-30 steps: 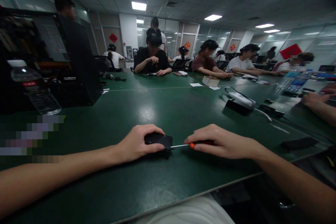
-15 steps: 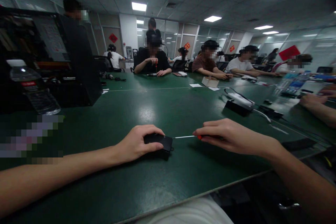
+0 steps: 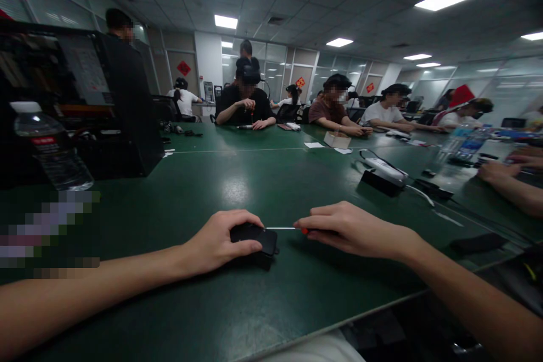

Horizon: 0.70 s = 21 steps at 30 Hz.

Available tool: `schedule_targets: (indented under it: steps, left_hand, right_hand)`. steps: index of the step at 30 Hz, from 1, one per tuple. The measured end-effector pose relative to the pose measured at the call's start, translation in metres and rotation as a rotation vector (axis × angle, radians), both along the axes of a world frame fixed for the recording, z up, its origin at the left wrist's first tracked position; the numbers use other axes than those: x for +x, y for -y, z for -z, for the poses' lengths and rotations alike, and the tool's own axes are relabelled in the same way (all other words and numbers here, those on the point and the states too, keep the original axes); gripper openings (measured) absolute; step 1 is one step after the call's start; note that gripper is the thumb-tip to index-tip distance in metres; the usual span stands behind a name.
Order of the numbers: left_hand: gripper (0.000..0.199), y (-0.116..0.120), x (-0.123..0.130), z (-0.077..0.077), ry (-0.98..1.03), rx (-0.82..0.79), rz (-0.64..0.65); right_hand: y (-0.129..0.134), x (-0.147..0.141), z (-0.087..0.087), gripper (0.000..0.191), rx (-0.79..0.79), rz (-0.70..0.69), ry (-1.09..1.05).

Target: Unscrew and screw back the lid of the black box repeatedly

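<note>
My left hand (image 3: 216, 238) is closed around a small black plastic case (image 3: 268, 242) with a little loop at its right end, tilted just above or on the green table (image 3: 178, 300). Part of the case is hidden under my fingers. My right hand (image 3: 360, 232) pinches a screwdriver (image 3: 280, 228) near the red end of its handle; the rest of the handle is covered by my palm. Its thin metal shaft points left, lying level, and the tip reaches the upper side of the case near my left index finger. What the tip engages is too small to make out.
A water bottle (image 3: 55, 147) and an open computer case (image 3: 127, 107) stand at the left. A white device with cables (image 3: 385, 169) and a small box (image 3: 337, 140) lie farther back. Across the table a person (image 3: 244, 102) works; another person's hands (image 3: 500, 172) are at the right edge.
My right hand has moved left with the screwdriver, so its tip has gone from the right end of the case onto its upper side. The case looks tilted a little differently.
</note>
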<state>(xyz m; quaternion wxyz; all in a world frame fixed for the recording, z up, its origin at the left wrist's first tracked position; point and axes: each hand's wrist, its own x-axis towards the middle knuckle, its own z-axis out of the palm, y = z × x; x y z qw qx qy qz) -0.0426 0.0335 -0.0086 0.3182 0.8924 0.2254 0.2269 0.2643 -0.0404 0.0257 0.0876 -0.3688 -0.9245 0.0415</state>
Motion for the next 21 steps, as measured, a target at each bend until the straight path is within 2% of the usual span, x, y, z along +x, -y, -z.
schedule_targets:
  steps: [6,11,15,21]
  left_hand:
    - [0.033,0.001,0.001,0.0,-0.002,-0.022,-0.003]
    - [0.033,0.001,0.0,0.001,0.004,-0.026,-0.01]
    - [0.034,-0.001,-0.001,0.003,0.008,-0.016,-0.001]
    - [0.037,-0.001,-0.002,0.005,0.014,-0.002,0.003]
  right_hand:
    - [-0.004,0.013,-0.008,0.034,-0.055,-0.014,-0.043]
    - [0.002,0.018,-0.007,0.034,-0.052,0.013,-0.018]
    - [0.004,0.01,-0.006,0.036,0.009,0.029,0.037]
    - [-0.007,-0.011,-0.001,0.034,0.118,-0.023,0.118]
